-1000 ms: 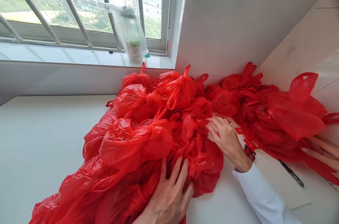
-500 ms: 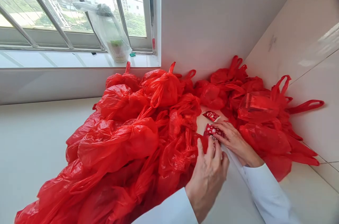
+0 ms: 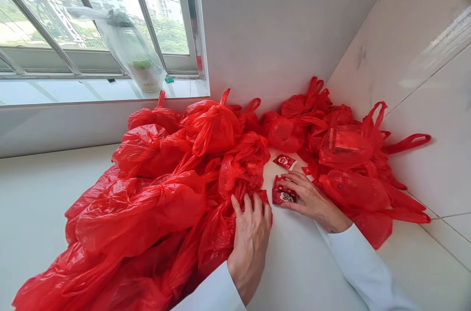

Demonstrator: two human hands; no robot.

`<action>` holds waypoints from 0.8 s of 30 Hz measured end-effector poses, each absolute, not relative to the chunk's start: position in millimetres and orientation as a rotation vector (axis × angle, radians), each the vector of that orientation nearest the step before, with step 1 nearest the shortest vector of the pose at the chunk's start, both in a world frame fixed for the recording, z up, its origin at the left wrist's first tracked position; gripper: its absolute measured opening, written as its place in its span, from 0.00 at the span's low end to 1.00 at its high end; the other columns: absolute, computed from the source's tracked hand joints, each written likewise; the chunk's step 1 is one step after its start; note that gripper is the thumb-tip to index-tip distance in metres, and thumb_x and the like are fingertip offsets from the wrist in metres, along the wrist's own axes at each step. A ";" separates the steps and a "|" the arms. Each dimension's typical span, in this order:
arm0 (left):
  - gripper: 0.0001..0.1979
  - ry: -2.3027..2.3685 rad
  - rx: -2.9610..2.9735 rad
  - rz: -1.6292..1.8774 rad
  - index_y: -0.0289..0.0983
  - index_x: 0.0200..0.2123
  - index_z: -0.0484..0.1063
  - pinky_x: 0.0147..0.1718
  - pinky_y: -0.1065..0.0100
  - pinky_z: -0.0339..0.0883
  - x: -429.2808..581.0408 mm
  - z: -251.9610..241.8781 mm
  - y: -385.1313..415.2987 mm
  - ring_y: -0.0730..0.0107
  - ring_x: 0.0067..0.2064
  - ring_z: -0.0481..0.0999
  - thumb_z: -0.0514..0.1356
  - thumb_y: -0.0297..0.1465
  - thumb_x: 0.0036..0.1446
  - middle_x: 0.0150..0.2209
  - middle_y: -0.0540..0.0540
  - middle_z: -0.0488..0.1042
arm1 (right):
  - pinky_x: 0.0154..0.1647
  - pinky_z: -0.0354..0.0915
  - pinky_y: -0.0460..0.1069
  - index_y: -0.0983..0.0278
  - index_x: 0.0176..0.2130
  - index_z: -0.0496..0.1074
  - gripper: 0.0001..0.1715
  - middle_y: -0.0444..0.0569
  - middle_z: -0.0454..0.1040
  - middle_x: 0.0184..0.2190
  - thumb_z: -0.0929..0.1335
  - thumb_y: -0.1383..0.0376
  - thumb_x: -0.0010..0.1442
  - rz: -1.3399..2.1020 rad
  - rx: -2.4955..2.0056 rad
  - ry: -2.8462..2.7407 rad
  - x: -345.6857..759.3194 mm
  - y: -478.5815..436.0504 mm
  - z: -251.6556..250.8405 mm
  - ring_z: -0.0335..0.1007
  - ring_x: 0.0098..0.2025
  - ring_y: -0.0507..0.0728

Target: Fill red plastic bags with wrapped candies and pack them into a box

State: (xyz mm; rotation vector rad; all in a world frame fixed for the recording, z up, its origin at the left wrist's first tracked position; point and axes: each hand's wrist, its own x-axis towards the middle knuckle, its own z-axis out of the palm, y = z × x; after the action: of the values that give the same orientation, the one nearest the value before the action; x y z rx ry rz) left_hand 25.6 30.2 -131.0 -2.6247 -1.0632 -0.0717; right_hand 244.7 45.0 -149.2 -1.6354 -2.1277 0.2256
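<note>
**Glossy packet in my right hand, thin red film under my left**

My right hand (image 3: 312,198) is clamped on a small, dark red packet (image 3: 277,194), shiny and rectangular with pale printing, my fingers along its far side and thumb along its near one. It lies flat on the smooth white tabletop (image 3: 301,257), well in from the back edge. My left hand (image 3: 250,232) rests on the near right flank of a red bag heap (image 3: 140,208), fingers bent and slightly apart; I cannot tell whether they pinch the film. The bags are thin, crinkled plastic, bulging into rounded lumps with knotted, twisted tops, and the heap runs back to the tabletop's back edge. A second packet (image 3: 284,161) lies tilted just beyond the first. Toward the back right corner sits another red pile (image 3: 353,188), its loop handles poking up, one bag showing a boxy, flat-sided shape inside.
</note>
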 end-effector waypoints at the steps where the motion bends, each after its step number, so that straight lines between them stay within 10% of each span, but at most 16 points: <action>1: 0.23 -1.079 -2.620 -0.077 0.30 0.59 0.64 0.57 0.32 0.57 31.5 -129.8 26.0 0.38 0.61 0.63 0.54 0.27 0.61 0.60 0.31 0.65 | 0.59 0.61 0.60 0.60 0.51 0.72 0.20 0.55 0.69 0.54 0.68 0.58 0.60 0.221 -1.634 -2.091 247.7 47.9 -146.9 0.61 0.60 0.62; 11: 0.19 -0.981 -2.661 -0.199 0.33 0.55 0.70 0.58 0.43 0.64 39.6 -152.6 16.6 0.45 0.63 0.62 0.53 0.29 0.61 0.60 0.39 0.67 | 0.52 0.63 0.60 0.64 0.43 0.75 0.15 0.55 0.74 0.44 0.61 0.65 0.64 0.126 -1.809 -1.909 280.6 72.1 -136.8 0.66 0.50 0.64; 24: 0.15 -0.807 -2.761 -0.389 0.31 0.46 0.72 0.57 0.56 0.67 45.9 -147.3 13.5 0.52 0.61 0.66 0.52 0.22 0.58 0.54 0.36 0.72 | 0.60 0.58 0.59 0.60 0.53 0.69 0.18 0.51 0.73 0.50 0.64 0.62 0.64 0.284 -1.705 -1.987 235.0 43.3 -161.9 0.56 0.61 0.63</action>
State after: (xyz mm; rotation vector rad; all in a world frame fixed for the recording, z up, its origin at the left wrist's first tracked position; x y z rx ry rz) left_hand 45.9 13.5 -147.3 -2.7612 -0.8072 -0.3889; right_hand 235.0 43.3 -161.9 -1.7052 -1.9867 0.2842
